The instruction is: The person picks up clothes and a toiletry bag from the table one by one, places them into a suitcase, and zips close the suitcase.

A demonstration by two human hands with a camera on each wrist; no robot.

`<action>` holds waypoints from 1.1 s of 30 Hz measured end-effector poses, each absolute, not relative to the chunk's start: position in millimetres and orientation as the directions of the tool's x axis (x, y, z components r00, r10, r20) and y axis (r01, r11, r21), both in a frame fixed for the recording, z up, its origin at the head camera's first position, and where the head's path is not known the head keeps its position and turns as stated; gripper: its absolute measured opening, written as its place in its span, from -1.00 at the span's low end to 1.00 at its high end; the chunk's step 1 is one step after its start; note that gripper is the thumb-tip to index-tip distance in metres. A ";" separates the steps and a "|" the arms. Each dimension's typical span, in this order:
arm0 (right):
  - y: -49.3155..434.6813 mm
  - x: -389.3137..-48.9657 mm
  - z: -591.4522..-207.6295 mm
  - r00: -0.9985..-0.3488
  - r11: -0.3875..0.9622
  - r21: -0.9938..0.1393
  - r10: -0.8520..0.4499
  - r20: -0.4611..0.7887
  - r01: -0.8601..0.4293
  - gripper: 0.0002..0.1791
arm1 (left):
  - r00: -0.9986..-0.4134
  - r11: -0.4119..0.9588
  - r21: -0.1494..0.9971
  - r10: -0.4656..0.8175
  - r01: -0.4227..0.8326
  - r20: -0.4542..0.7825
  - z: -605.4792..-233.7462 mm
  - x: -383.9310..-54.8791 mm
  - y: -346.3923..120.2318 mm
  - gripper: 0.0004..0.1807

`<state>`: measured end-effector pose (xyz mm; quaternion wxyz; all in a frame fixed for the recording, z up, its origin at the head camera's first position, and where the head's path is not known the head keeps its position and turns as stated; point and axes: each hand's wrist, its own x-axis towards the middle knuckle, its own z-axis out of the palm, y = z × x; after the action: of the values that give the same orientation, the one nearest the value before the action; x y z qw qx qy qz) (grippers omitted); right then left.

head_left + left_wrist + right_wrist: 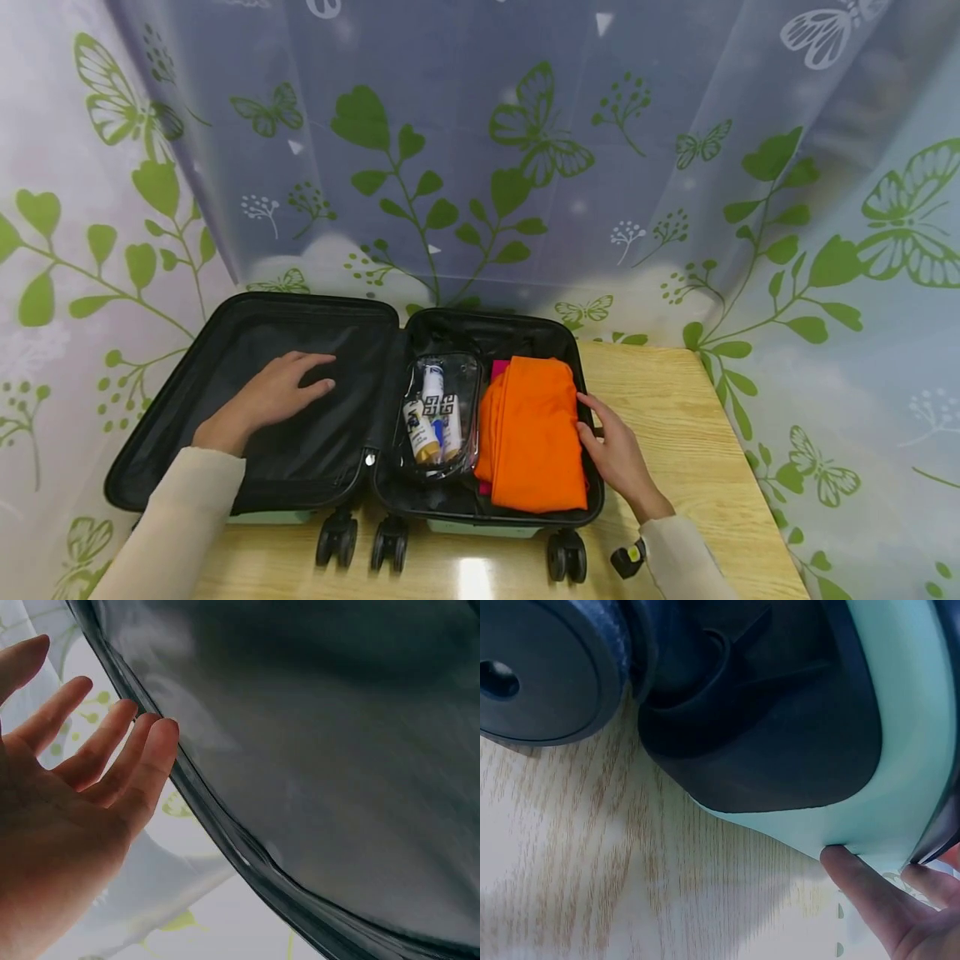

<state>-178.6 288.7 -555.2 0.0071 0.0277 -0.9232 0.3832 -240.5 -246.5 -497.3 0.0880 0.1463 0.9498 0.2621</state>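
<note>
A small suitcase with a mint-green shell (915, 697) and black lining lies spread open on the table. Above its bare left half (225, 400) hovers my left hand (273, 392), fingers extended and holding nothing; the left wrist view has this hand (97, 772) beside the black rim (225, 832). My right hand (618, 450) touches the right side of the packed half, fingertips at the rim. In the right wrist view, a finger (870, 896) rests against the shell. Folded orange fabric (536, 433) lies inside that half, over a magenta piece (498, 368). Beside it sits a clear toiletry pouch (467, 375) with bottles.
Black caster wheels (566, 557) stick out along the suitcase's near side. The wooden table (675, 433) extends to the right. A patterned curtain (450, 167) with green leaves and butterflies surrounds the back and sides. A black device (627, 558) is at the right wrist.
</note>
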 end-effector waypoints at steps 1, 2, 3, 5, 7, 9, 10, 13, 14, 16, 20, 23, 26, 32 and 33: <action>288.5 -178.6 -555.0 -0.998 0.704 -0.708 -0.046 0.032 -0.055 -0.42 | -0.943 0.825 0.518 0.318 0.226 -0.095 -497.5 -239.8 -250.5 -0.36; 288.4 -178.8 -554.9 -0.999 0.704 -0.708 -0.044 0.031 -0.053 -0.42 | -0.945 0.829 0.513 0.312 0.221 -0.098 -497.7 -238.9 -254.1 -0.36; 288.2 -178.9 -554.7 -0.999 0.704 -0.708 -0.044 0.029 -0.051 -0.42 | -0.947 0.833 0.509 0.307 0.216 -0.100 -497.5 -237.6 -257.0 -0.36; 288.5 -179.2 -554.5 -0.999 0.705 -0.708 -0.044 0.026 -0.050 -0.42 | -0.949 0.839 0.500 0.300 0.214 -0.097 -497.5 -235.5 -262.8 -0.36; 288.4 -179.3 -554.4 -0.999 0.706 -0.707 -0.043 0.025 -0.048 -0.42 | -0.952 0.845 0.491 0.293 0.214 -0.090 -497.7 -233.5 -269.0 -0.36; 288.3 -179.3 -554.6 -0.999 0.707 -0.706 -0.043 0.023 -0.047 -0.42 | -0.954 0.847 0.485 0.290 0.218 -0.077 -497.3 -231.4 -275.6 -0.36; 288.3 -179.2 -554.7 -0.999 0.706 -0.707 -0.043 0.021 -0.045 -0.42 | -0.955 0.847 0.484 0.287 0.218 -0.073 -497.1 -230.6 -279.4 -0.36; 288.2 -179.1 -554.6 -0.999 0.703 -0.710 -0.045 0.022 -0.047 -0.42 | -0.959 0.851 0.479 0.278 0.217 -0.058 -496.7 -228.9 -291.3 -0.36; 288.4 -179.3 -554.8 -0.999 0.702 -0.710 -0.046 0.025 -0.050 -0.42 | -0.960 0.850 0.479 0.275 0.217 -0.052 -496.6 -228.4 -295.3 -0.36; 288.6 -179.5 -554.7 -0.998 0.700 -0.712 -0.048 0.030 -0.055 -0.42 | -0.963 0.854 0.474 0.265 0.212 -0.046 -497.3 -227.5 -303.7 -0.36; 288.4 -179.9 -555.2 -0.998 0.700 -0.710 -0.054 0.045 -0.070 -0.42 | -0.969 0.866 0.454 0.247 0.209 -0.025 -499.0 -224.1 -320.9 -0.38; 288.4 -179.9 -555.6 -0.997 0.704 -0.706 -0.055 0.053 -0.076 -0.42 | -0.971 0.877 0.429 0.239 0.217 0.003 -499.9 -221.5 -333.4 -0.40; 288.8 -179.8 -555.5 -0.997 0.707 -0.702 -0.054 0.058 -0.079 -0.42 | -0.971 0.887 0.399 0.233 0.233 0.051 -501.4 -219.5 -344.8 -0.42; 289.4 -180.0 -554.3 -0.997 0.701 -0.709 -0.047 0.058 -0.074 -0.42 | -0.975 0.912 0.348 0.191 0.218 0.109 -507.7 -214.9 -365.8 -0.47; 289.5 -180.1 -554.3 -0.998 0.697 -0.714 -0.042 0.054 -0.068 -0.42 | -0.977 0.913 0.348 0.186 0.213 0.108 -509.2 -214.0 -368.6 -0.47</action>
<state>-180.1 289.5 -554.3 0.0167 0.0301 -0.9211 0.3879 -214.0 -368.6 -509.2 -0.0365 0.1020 0.9774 0.1818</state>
